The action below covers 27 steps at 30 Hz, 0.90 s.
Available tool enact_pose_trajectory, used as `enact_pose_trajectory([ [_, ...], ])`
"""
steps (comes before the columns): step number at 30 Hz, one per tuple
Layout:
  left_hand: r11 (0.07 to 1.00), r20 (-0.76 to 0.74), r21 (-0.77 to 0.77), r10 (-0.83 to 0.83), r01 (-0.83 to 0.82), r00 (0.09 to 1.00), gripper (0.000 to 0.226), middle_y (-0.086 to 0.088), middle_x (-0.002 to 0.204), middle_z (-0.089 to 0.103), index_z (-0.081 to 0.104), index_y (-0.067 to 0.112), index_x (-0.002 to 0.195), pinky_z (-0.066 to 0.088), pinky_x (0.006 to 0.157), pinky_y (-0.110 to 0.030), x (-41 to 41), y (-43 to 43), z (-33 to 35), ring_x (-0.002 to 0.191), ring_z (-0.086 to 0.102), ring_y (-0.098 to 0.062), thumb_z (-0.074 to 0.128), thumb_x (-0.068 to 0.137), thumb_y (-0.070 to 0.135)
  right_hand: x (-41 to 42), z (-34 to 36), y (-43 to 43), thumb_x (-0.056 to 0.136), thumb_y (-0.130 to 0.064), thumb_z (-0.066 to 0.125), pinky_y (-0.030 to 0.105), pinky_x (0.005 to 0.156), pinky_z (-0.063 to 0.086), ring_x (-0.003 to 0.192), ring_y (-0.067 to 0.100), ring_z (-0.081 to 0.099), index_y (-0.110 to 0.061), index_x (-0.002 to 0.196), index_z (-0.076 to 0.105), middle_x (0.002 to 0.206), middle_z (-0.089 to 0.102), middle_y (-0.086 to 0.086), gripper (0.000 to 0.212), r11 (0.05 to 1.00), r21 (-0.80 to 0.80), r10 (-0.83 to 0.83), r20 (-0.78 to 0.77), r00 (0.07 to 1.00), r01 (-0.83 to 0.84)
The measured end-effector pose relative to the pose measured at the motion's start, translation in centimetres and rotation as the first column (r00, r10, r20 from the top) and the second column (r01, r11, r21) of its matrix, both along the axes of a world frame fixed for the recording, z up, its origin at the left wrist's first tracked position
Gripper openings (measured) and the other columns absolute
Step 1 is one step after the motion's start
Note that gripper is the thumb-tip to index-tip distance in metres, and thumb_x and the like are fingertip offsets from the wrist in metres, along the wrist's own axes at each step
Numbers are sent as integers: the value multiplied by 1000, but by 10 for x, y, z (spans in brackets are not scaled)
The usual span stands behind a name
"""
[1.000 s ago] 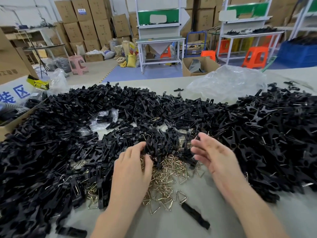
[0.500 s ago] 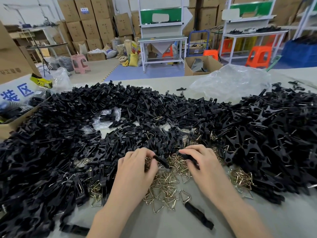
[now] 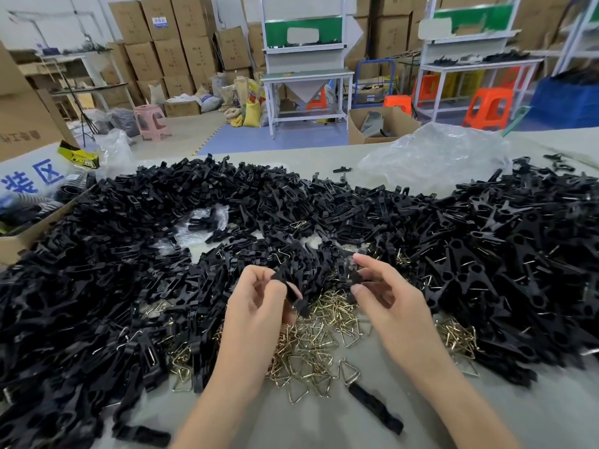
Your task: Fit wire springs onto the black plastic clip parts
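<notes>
A wide heap of black plastic clip parts covers the table from left to right. A loose pile of brass-coloured wire springs lies on the bare table in front of me. My left hand is raised over the springs and grips one black clip part between thumb and fingers. My right hand is raised beside it and pinches another black clip part between thumb and forefinger. The two hands are a little apart.
A single black clip part lies on the grey table near me. A crumpled clear plastic bag sits at the back right, a cardboard box at the left edge. Workbenches, stools and stacked cartons stand beyond.
Both hands have lifted up off the spring pile, each with a black clip part in its fingers. A second earlier they were reaching into the heap.
</notes>
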State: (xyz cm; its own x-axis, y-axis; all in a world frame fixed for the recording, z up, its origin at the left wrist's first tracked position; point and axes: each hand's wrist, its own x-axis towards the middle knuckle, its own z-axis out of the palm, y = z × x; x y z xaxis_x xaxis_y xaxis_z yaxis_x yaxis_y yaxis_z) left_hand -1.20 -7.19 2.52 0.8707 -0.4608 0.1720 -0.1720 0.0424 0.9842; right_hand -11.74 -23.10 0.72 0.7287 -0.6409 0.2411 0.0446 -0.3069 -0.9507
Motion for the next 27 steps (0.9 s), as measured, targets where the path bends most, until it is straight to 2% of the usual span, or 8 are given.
enact_pose_trajectory([
  [2,998,-61,-42,-46,44,997,21,-2,76,67,57,22,89,44,47,-24,0,-3,0,54,53,-15,43,103,16,1,2,0,94,-16,71,15,82,54,90,10,68,-43,126,65,100,70,-18,43,994,110,30,-7,1000,-29],
  [6,988,-126,-75,-146,137,981,22,4,76,62,69,38,103,44,44,-24,-1,-10,-3,53,55,-12,47,103,35,3,3,1,88,-18,77,14,81,54,89,6,72,-50,99,75,97,77,-12,34,969,212,128,12,992,-127],
  [11,967,-250,-160,-235,199,939,30,6,69,56,74,32,108,43,45,-23,-3,-10,-4,50,48,-8,55,89,46,5,4,4,76,-22,78,15,74,54,86,5,71,-33,104,75,96,78,-8,30,927,317,187,69,980,-200],
  [15,954,-332,-209,-275,214,902,24,1,73,58,71,18,115,45,48,-26,-6,-13,-4,54,50,-11,54,98,25,4,2,5,76,-29,77,16,57,47,60,6,53,-36,124,68,73,64,-13,49,904,325,273,59,960,-277],
  [18,966,-277,-172,-234,192,932,18,-4,75,65,62,17,116,47,51,-26,-8,-15,-4,56,55,-14,55,101,22,4,-1,4,76,-36,76,19,51,43,56,9,47,-44,123,70,73,55,-9,48,902,328,283,47,958,-283],
  [22,966,-243,-179,-229,188,943,26,-3,70,62,72,20,95,47,54,-25,-7,-13,-3,55,53,-14,64,83,42,6,-7,4,82,-38,70,23,55,47,58,11,51,-33,115,65,71,56,-7,34,879,359,315,58,947,-314],
  [24,960,-241,-183,-254,213,937,24,-1,69,60,75,22,94,47,55,-25,-6,-13,-4,56,53,-12,64,83,40,6,-11,1,85,-33,67,25,61,52,61,12,55,-21,117,58,69,54,-3,36,832,440,325,108,939,-338],
  [27,965,-197,-132,-249,226,948,21,0,68,59,74,24,96,48,55,-26,-7,-14,-6,57,54,-13,60,88,38,7,-12,-1,90,-38,63,29,71,55,58,10,54,-24,117,63,62,45,-6,30,829,452,308,125,943,-330],
])
